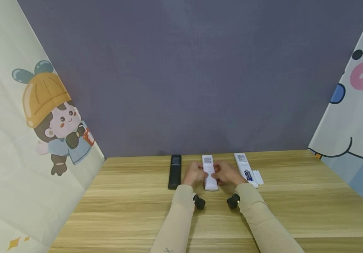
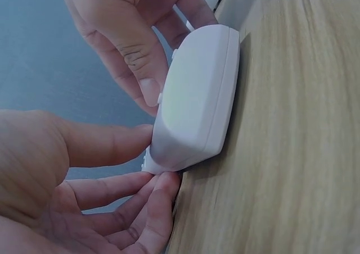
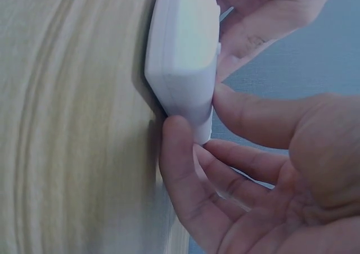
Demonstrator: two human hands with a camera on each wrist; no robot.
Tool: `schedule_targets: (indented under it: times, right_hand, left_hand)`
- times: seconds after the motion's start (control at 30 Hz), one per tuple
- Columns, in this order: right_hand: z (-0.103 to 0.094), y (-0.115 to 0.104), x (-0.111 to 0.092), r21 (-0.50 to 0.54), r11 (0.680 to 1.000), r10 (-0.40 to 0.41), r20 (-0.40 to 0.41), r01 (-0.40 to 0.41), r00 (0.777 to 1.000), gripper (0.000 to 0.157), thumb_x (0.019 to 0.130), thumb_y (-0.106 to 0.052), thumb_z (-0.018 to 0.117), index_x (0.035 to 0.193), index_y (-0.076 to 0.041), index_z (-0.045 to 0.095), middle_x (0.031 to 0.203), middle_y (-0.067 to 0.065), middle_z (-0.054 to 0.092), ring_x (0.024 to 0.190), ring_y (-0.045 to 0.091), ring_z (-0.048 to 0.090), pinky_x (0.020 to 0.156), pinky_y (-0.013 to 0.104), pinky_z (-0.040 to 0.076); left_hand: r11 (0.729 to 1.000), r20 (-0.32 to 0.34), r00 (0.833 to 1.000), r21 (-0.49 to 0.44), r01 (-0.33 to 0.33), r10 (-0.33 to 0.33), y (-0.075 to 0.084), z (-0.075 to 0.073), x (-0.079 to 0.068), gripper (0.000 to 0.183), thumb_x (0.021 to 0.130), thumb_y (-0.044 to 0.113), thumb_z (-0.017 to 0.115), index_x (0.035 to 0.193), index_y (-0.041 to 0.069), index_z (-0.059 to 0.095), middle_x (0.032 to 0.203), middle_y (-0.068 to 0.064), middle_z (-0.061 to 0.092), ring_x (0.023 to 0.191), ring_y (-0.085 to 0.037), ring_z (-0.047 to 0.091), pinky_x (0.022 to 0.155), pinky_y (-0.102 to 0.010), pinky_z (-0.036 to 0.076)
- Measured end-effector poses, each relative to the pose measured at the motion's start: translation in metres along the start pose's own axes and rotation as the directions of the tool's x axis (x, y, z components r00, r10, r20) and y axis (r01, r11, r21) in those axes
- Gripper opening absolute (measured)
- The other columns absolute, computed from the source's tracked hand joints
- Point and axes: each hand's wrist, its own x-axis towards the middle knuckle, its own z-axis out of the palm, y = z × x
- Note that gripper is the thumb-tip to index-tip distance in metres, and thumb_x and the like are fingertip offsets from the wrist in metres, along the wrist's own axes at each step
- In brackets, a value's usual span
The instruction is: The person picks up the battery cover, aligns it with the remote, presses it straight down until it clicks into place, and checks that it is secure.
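A white remote control [image 1: 211, 184] lies back side up in the middle of the table, its printed label facing up at the far end. My left hand [image 1: 194, 173] grips its left edge, thumb on top and fingers along the side. From the right, my right hand [image 1: 228, 172] holds the opposite edge the same way, both thumbs close together on the back. In the left wrist view the rounded near end of the remote [image 2: 194, 96] is close over the wood. The right wrist view shows fingertips of the right hand [image 3: 264, 175] at the lower side edge.
To the left lies a black remote [image 1: 175, 172]. On the right a second white remote [image 1: 242, 161] has its battery compartment exposed with batteries [image 1: 248, 175] inside, and a loose white cover [image 1: 258, 177] beside it. A grey panel [image 1: 181, 88] rises behind the wooden table [image 1: 121, 207].
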Motion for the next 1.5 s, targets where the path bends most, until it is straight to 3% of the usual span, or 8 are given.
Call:
schedule_targets:
  times: [0.17, 0.53, 0.83, 1.1, 1.5]
  right_hand:
    - [-0.0005, 0.0004, 0.0001, -0.010, 1.000, 0.005, 0.001, -0.005, 1.000, 0.049, 0.093, 0.001, 0.068, 0.138, 0.011, 0.050, 0.119, 0.026, 0.064, 0.085, 0.022, 0.068, 0.067, 0.033, 0.061]
    - [-0.0003, 0.0009, 0.0015, -0.021, 1.000, 0.012, 0.002, -0.012, 1.000, 0.052, 0.094, -0.001, 0.068, 0.141, 0.010, 0.050, 0.137, 0.029, 0.058, 0.097, 0.025, 0.068, 0.070, 0.031, 0.061]
    - [-0.0005, 0.0021, 0.0015, -0.053, 0.999, -0.013, -0.011, 0.012, 1.000, 0.051, 0.094, -0.001, 0.069, 0.141, 0.009, 0.052, 0.139, 0.030, 0.058, 0.095, 0.024, 0.071, 0.069, 0.031, 0.061]
    - [0.0012, 0.0023, 0.0005, -0.035, 0.999, -0.006, -0.006, 0.005, 1.000, 0.051, 0.093, 0.000, 0.069, 0.140, 0.009, 0.052, 0.139, 0.029, 0.058, 0.090, 0.022, 0.071, 0.068, 0.031, 0.061]
    - [0.0016, 0.0047, 0.0012, -0.098, 0.995, -0.029, -0.022, 0.027, 0.999, 0.049, 0.093, -0.004, 0.070, 0.138, 0.008, 0.055, 0.134, 0.027, 0.062, 0.080, 0.018, 0.071, 0.066, 0.030, 0.060]
  left_hand:
    - [0.999, -0.007, 1.000, 0.049, -0.015, 0.016, 0.0008, 0.0015, 0.0012, 0.025, 0.081, -0.001, 0.079, 0.106, -0.003, 0.075, 0.091, -0.009, 0.074, 0.079, -0.014, 0.060, 0.070, -0.022, 0.048]
    - [0.998, -0.021, 0.999, 0.057, -0.038, 0.039, -0.0007, 0.0036, 0.0015, 0.023, 0.081, -0.002, 0.078, 0.104, -0.004, 0.075, 0.085, -0.007, 0.071, 0.075, -0.013, 0.057, 0.065, -0.021, 0.046]
    - [0.998, -0.015, 0.999, 0.058, -0.040, 0.041, -0.0003, 0.0034, 0.0009, 0.021, 0.082, -0.001, 0.077, 0.102, -0.004, 0.075, 0.085, -0.007, 0.071, 0.074, -0.013, 0.057, 0.064, -0.021, 0.045]
    - [0.995, 0.005, 0.998, 0.072, -0.065, 0.065, -0.0011, 0.0028, 0.0009, 0.043, 0.081, -0.002, 0.076, 0.124, -0.002, 0.070, 0.105, -0.015, 0.075, 0.090, -0.017, 0.067, 0.078, -0.026, 0.054]
    - [0.990, 0.026, 0.996, 0.116, -0.083, 0.080, 0.0003, 0.0021, -0.0010, 0.041, 0.082, 0.000, 0.072, 0.123, -0.001, 0.071, 0.110, -0.015, 0.075, 0.094, -0.019, 0.067, 0.083, -0.029, 0.055]
